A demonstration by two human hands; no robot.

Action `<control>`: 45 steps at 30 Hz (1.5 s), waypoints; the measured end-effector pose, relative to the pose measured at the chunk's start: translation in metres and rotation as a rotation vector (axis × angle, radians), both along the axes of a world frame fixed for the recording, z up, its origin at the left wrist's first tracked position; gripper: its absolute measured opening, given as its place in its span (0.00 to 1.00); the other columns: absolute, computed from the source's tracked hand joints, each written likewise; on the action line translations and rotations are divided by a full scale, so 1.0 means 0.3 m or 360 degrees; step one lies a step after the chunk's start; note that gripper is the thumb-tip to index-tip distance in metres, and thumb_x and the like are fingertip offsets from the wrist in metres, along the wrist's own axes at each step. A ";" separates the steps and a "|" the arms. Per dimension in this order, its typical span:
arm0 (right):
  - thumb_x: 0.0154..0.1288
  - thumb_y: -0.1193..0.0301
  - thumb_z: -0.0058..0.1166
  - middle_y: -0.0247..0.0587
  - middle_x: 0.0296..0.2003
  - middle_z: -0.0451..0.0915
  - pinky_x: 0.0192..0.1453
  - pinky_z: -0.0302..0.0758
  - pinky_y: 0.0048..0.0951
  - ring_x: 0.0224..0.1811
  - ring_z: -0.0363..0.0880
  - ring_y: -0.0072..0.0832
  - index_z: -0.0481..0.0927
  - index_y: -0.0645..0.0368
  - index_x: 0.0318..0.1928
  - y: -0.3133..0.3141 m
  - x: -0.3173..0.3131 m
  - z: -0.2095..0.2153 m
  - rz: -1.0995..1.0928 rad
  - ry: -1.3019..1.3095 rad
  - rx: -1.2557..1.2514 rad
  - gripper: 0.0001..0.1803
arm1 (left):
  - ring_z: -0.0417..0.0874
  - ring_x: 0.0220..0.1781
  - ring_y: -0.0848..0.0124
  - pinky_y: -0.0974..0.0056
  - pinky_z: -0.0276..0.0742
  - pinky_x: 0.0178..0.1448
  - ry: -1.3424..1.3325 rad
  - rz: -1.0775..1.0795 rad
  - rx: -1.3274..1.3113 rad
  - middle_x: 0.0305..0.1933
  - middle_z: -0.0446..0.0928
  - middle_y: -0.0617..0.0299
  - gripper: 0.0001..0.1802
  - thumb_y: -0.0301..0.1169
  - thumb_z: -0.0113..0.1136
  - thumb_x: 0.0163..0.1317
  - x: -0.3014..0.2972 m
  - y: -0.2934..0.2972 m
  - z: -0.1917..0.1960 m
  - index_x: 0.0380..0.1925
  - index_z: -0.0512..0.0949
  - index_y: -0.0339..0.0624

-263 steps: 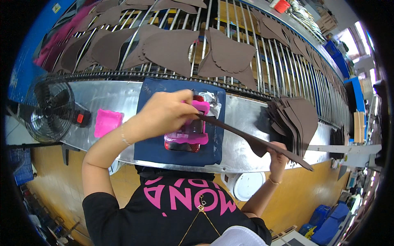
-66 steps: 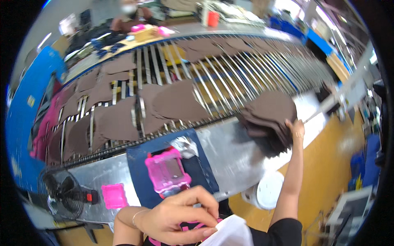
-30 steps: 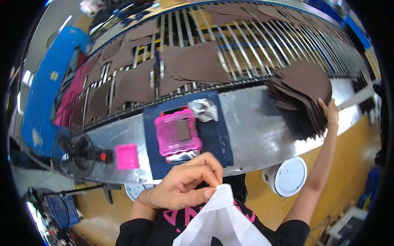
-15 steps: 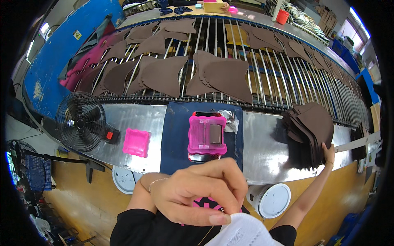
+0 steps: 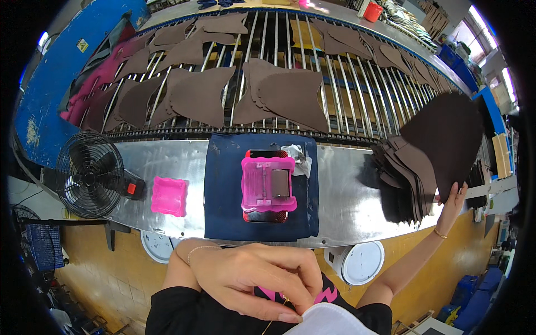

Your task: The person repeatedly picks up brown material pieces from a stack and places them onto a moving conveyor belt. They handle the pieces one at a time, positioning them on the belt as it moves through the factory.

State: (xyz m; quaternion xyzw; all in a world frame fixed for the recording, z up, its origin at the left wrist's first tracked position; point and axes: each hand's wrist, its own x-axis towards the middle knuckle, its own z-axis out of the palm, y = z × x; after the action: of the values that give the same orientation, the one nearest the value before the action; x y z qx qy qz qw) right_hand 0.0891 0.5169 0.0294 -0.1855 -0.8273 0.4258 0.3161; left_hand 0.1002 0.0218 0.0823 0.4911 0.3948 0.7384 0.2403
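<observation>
Seemingly at the lifting step, the right hand (image 5: 453, 200) pinches the brown piece (image 5: 446, 134) above it, stack (image 5: 414, 170) just leftward, left hand (image 5: 257, 276) pinching a white brim (image 5: 326, 321), the next move calling for a firm edge grip

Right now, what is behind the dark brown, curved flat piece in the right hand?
Beyond the piece: a rack of silvery metal rods to its left, a blue panel to its right. What it covers is hidden.

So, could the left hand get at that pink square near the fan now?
Probably yes. The pink square lies uncovered on the metal table, and nothing seems to stand between it and the left hand. That hand pinches a white item, though, which it might need to release first.
</observation>
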 end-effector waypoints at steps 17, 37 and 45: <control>0.73 0.70 0.40 0.50 0.40 0.77 0.27 0.81 0.26 0.27 0.83 0.30 0.59 0.62 0.54 -1.013 -0.213 -0.165 0.1919 0.0030 -0.0963 0.14 | 0.76 0.48 0.75 0.69 0.73 0.45 0.0250 0.2552 -0.1251 0.45 0.76 0.60 0.20 0.32 0.62 0.61 -0.156 -0.430 -0.217 0.51 0.72 0.38; 0.47 0.79 0.64 0.42 0.27 0.81 0.50 0.68 0.40 0.29 0.77 0.38 0.83 0.58 0.32 -1.032 -0.209 -0.211 0.1733 0.0164 0.0569 0.09 | 0.77 0.25 0.80 0.76 0.69 0.28 -0.0199 0.2450 -0.1052 0.29 0.77 0.64 0.07 0.25 0.61 0.61 -0.069 -0.570 -0.237 0.38 0.79 0.34; 0.51 0.83 0.58 0.41 0.31 0.82 0.44 0.72 0.36 0.31 0.78 0.39 0.82 0.60 0.36 -0.768 -0.104 -0.320 0.1370 -0.0014 0.0606 0.10 | 0.77 0.24 0.75 0.72 0.70 0.26 0.0077 0.1883 -0.1382 0.26 0.71 0.60 0.03 0.19 0.58 0.57 -0.137 -0.374 -0.307 0.31 0.76 0.28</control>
State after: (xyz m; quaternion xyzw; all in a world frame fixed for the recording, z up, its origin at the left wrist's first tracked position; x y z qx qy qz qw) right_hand 0.0578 0.2864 -0.0665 0.2340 -0.8936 0.3582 0.1357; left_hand 0.0592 -0.0905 -0.0098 0.0725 0.8561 0.5105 -0.0344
